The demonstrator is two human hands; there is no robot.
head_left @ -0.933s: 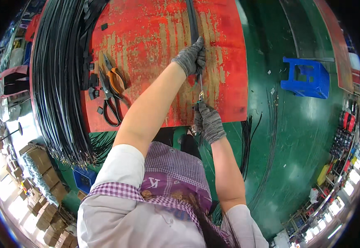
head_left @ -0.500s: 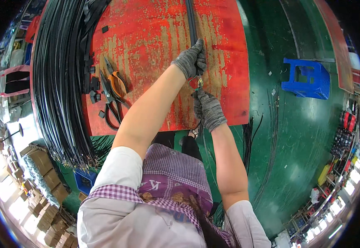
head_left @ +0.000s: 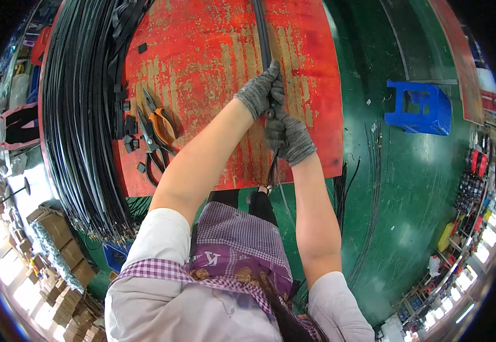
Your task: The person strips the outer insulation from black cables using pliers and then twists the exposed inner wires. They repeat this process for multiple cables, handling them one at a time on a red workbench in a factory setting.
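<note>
My left hand (head_left: pixel 260 92), in a grey knit glove, is closed round the near end of a long black tube (head_left: pixel 261 34) that runs away across the table. Just below it my right hand (head_left: pixel 288 137), gloved alike, is closed on thin cables (head_left: pixel 272 166), which hang from its underside over the table's front edge. The two hands almost touch, and the spot where tube and cables meet is hidden between the fingers. To the left lie orange-handled pliers (head_left: pixel 163 122) and black-handled scissors (head_left: pixel 153 143), with nothing touching them.
A thick bundle of black cables (head_left: pixel 80 114) covers the left side of the worn red table (head_left: pixel 202 62). Small black pieces (head_left: pixel 129 125) lie beside it. On the green floor at right are a blue stool (head_left: pixel 419 108) and loose cables (head_left: pixel 373 188).
My right hand has moved up against my left hand. The coloured wires and metal tip that showed between the hands are now covered. My left hand stays on the tube.
</note>
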